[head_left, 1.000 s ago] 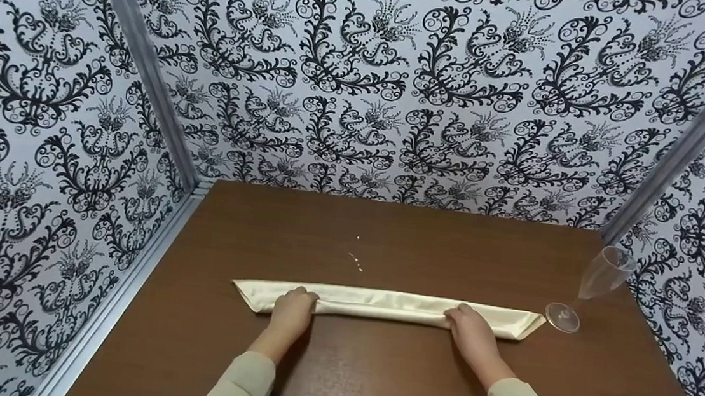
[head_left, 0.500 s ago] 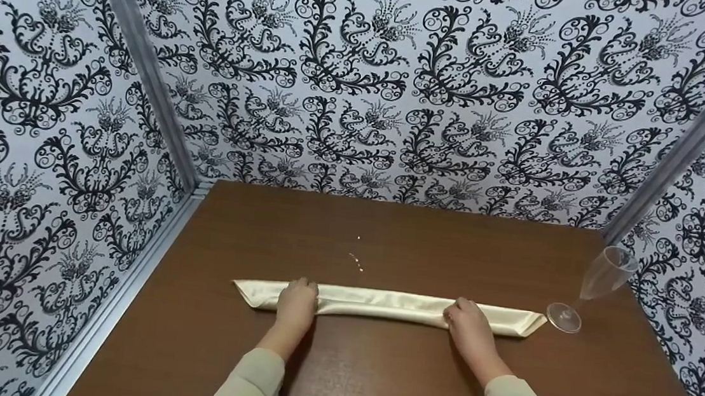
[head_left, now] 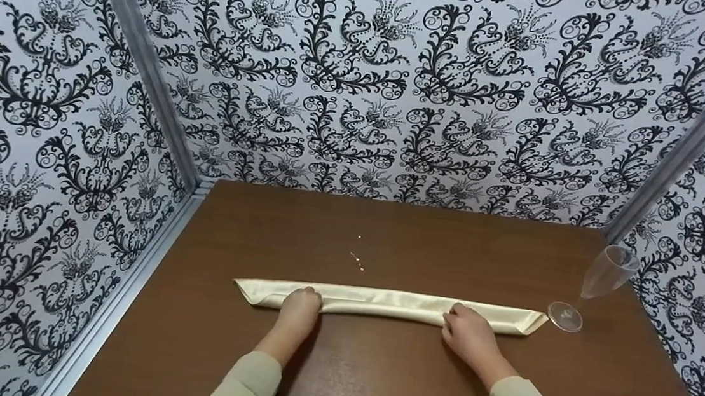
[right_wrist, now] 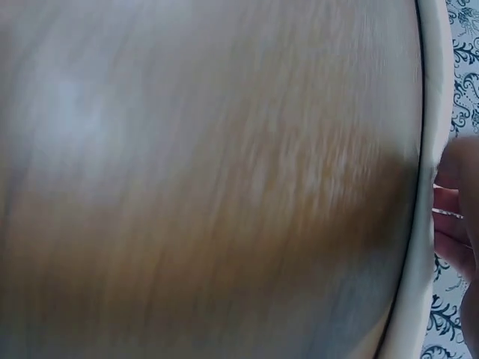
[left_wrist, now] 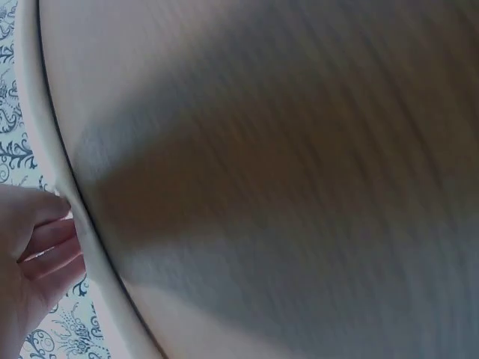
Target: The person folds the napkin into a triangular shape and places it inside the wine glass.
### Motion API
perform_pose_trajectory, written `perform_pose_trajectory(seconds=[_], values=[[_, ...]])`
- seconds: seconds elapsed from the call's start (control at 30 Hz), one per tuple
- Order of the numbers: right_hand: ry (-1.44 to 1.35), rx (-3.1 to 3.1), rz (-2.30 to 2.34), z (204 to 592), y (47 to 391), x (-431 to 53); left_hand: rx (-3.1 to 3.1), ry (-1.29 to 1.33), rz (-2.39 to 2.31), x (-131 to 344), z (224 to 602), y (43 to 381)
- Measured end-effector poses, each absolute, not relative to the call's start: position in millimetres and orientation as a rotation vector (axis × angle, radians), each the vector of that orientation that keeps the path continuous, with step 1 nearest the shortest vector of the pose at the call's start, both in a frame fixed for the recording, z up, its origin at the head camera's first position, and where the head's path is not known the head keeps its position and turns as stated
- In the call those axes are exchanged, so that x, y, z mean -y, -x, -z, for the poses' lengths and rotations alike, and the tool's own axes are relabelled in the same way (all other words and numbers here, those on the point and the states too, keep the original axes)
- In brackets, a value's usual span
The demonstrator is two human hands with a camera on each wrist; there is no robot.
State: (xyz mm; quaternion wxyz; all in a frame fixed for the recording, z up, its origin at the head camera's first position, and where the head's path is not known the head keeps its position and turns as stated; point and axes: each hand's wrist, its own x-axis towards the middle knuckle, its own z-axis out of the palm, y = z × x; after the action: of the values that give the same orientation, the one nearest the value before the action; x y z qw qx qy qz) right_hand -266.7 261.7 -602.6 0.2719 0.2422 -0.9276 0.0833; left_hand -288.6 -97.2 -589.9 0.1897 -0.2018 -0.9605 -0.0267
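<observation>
A cream satin cloth, rolled and folded into a long narrow strip, lies across the table. My left hand pinches its near edge left of the middle. Farther right, my right hand holds the same edge with curled fingers. The cloth's ends show slanted, folded corners. In the left wrist view, the thumb and fingers meet the cloth's edge. The right wrist view shows the other hand's fingers against the roll; part of that hand is cut off.
An empty clear stemmed glass stands just beyond the cloth's right end, its foot close to the cloth. Several tiny pale specks lie on the brown table. Patterned walls enclose the back and sides.
The cloth's near edge has rolled slightly away from me, making the strip a little narrower. My left hand has shifted slightly right; both hands regripped the edge. The glass stays put.
</observation>
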Motion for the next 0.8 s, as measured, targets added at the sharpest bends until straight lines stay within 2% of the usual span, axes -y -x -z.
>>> perform_pose_trajectory(seconds=[0.4, 0.8], values=[[-0.703, 2.430, -0.183, 600.0, 268.3, -263.3, 2.773, 0.608, 0.175, 101.3, 585.7, 290.4], [-0.592, 2.645, -0.248, 593.2, 258.1, -263.1, 2.709, 0.598, 0.109, 108.9, 588.3, 284.0]])
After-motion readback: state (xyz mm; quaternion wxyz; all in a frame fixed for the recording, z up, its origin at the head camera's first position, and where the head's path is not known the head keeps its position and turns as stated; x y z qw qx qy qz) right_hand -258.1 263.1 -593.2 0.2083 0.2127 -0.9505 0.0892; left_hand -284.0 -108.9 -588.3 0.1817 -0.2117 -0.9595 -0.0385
